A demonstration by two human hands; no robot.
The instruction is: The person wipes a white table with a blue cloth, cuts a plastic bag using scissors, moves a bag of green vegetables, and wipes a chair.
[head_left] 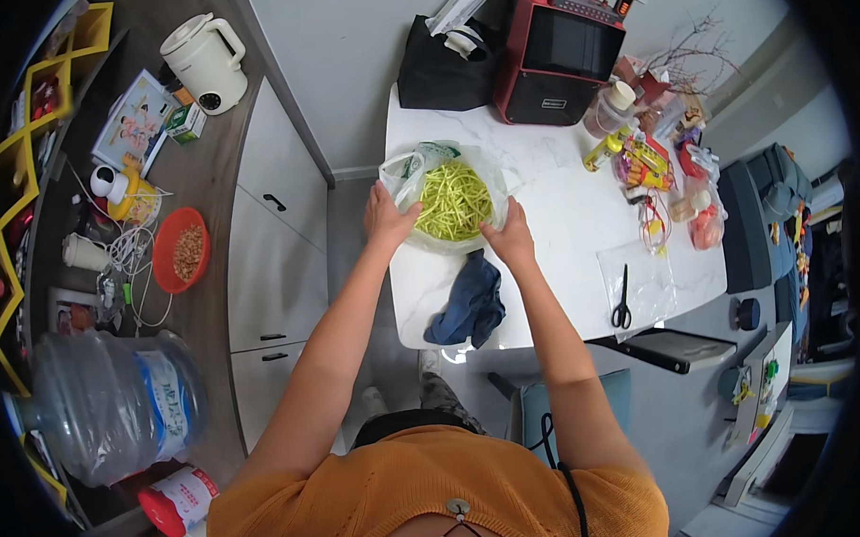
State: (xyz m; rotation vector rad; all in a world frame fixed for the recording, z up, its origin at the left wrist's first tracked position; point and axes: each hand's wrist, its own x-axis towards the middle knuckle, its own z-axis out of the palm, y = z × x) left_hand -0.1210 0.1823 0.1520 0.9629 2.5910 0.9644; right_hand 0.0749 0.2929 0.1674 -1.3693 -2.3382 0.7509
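Note:
A whitish, see-through plastic bag (499,186) with green print stands with its mouth open near the left edge of the white table. Thin yellow-green stalks (453,203) fill it; their exact kind I cannot tell. My left hand (388,219) grips the bag's left side, just below a loose handle loop. On the opposite side, my right hand (510,237) has hold of the lower right edge, with the thumb toward the stalks. A crumpled dark blue cloth (469,303) lies just in front of the bag, at the table's near edge.
On the white table (553,274) are black scissors (621,298) on a clear plastic sheet, a red-black speaker (557,60), a black bag (447,67) and snack packets (646,161). A cabinet at left bears an orange bowl (169,268), a kettle (200,63) and a water bottle (103,403).

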